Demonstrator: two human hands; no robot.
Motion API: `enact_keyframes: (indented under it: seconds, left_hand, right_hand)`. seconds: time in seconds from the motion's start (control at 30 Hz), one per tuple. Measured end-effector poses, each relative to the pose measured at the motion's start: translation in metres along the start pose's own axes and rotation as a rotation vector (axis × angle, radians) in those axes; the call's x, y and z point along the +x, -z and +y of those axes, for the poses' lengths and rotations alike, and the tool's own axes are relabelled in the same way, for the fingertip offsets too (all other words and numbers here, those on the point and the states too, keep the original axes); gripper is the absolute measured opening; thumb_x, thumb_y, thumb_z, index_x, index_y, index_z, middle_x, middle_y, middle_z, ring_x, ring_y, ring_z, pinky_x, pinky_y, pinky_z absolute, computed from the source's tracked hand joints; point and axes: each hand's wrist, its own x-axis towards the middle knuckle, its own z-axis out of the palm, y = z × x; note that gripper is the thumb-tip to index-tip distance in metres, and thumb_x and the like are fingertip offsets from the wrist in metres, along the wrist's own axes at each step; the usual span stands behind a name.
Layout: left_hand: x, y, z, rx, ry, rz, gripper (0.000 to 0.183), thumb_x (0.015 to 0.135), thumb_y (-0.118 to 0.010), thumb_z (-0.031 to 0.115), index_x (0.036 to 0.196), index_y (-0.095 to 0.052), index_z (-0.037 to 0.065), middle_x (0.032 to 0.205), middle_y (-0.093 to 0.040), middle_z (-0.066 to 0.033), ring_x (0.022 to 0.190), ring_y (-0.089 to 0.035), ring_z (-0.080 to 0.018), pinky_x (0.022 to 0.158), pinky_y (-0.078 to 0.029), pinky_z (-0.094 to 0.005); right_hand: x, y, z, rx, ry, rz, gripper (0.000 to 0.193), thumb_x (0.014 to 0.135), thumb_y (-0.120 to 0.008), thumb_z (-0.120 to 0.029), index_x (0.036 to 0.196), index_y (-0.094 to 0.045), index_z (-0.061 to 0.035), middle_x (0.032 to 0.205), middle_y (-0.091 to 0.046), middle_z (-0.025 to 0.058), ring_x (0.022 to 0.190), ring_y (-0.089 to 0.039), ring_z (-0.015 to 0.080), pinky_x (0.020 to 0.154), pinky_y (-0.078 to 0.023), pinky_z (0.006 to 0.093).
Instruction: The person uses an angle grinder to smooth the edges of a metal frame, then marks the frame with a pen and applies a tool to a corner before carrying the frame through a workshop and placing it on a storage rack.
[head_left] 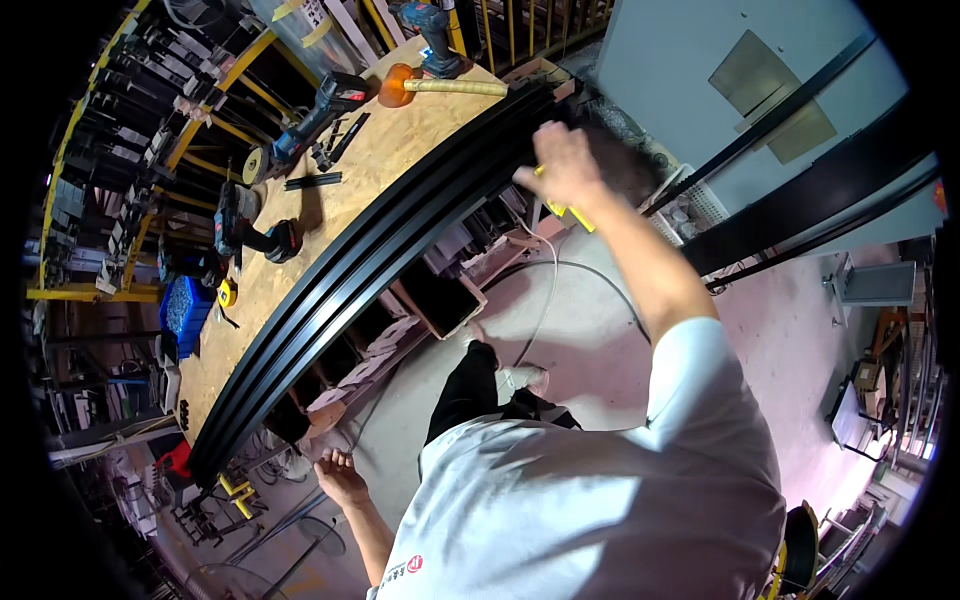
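Long black metal rails lie along the near edge of a plywood workbench. My right hand reaches out to the rails' far end and grips a small yellow tool, most of it hidden under my palm. My left hand hangs low beside my body below the rails' other end, fingers apart and holding nothing. My white shirt fills the lower part of the view.
On the bench lie an orange mallet, a blue cordless drill, an angle grinder, another power tool and a yellow tape measure. Boxes sit under the bench. A cable runs across the floor.
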Motion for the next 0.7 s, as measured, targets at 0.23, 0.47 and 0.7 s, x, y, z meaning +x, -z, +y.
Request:
enact_keyframes:
  seconds: [0.23,0.47,0.7]
  left_hand:
    - [0.049,-0.172,-0.036,0.362,-0.187,-0.319,0.030,0.105,-0.056,0.022,0.109,-0.066,-0.005,0.097,-0.064,-0.0095,0.089,-0.061,-0.0173,0.082,-0.051,-0.0285]
    - [0.093,-0.382,-0.114,0.451,-0.185,-0.918,0.027,0.103,-0.062,0.018,0.117,-0.064,-0.006,0.105,-0.066,-0.0072,0.093,-0.059,-0.0142,0.087,-0.048,-0.0288]
    - [0.120,-0.458,-0.171,0.832,-0.366,-1.028,0.019,0.102,-0.053,0.008,0.108,-0.064,-0.006,0.099,-0.064,-0.0055,0.090,-0.058,-0.0129,0.082,-0.048,-0.0264]
  right_hand:
    - [0.018,-0.040,0.061,-0.092,0.215,0.135,0.092,0.100,-0.047,-0.066,0.162,-0.028,-0.0004,0.171,-0.024,0.0165,0.161,-0.016,0.0300,0.131,-0.011,0.0484]
    - [0.025,-0.029,0.021,0.260,0.389,0.315,0.092,0.090,-0.057,-0.072,0.155,-0.047,-0.0077,0.164,-0.038,0.0182,0.155,-0.029,0.0383,0.128,-0.018,0.0546]
    - [0.049,-0.020,0.093,0.177,0.092,0.140,0.089,0.101,-0.042,-0.066,0.160,-0.034,0.0005,0.169,-0.030,0.0176,0.160,-0.018,0.0296,0.131,-0.004,0.0511]
